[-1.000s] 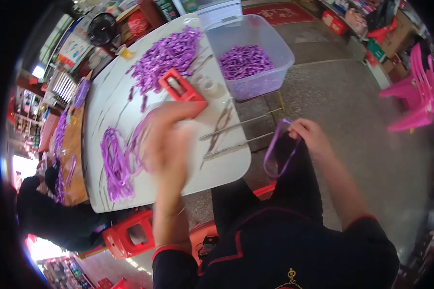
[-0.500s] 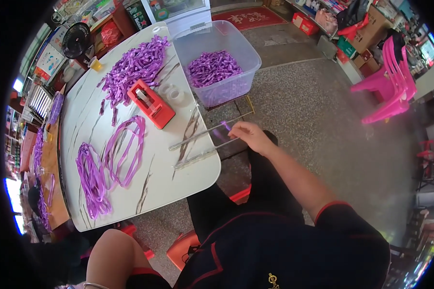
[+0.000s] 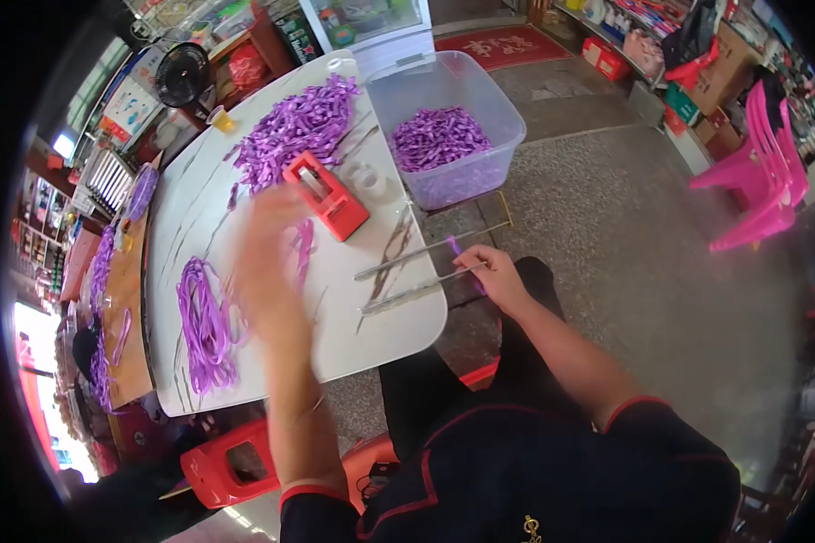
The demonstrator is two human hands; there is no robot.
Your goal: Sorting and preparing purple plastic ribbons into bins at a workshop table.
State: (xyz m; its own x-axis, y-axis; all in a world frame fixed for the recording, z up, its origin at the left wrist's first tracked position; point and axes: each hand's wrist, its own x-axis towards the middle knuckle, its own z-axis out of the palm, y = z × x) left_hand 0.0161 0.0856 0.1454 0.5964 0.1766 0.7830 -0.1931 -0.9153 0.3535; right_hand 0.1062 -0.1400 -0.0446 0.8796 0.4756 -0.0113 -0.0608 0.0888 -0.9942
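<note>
My right hand (image 3: pixel 491 271) is closed at the table's right edge, its fingers pinching a strip of purple ribbon (image 3: pixel 454 244) by the ends of two thin metal rods (image 3: pixel 398 300). The rods lie roughly parallel and stick out past the edge. Smeared by motion, my left hand (image 3: pixel 267 240) is over the table, near a red tape dispenser (image 3: pixel 342 210); its fingers cannot be made out. Partly behind it is a loop of purple ribbon (image 3: pixel 304 253). A larger looped bundle of ribbon (image 3: pixel 205 330) lies to its left.
A heap of folded purple ribbon pieces (image 3: pixel 294 131) covers the far part of the marbled white table (image 3: pixel 335 339). Beside it, a clear plastic bin (image 3: pixel 507 136) holds more pieces. Clear cups (image 3: pixel 369 181) stand by the dispenser. A pink chair (image 3: pixel 770 172) is at the right.
My left arm has swung up from the lower left, bringing the hand over the ribbon loops. My right hand stays by the rods, while the whole view has shifted slightly.
</note>
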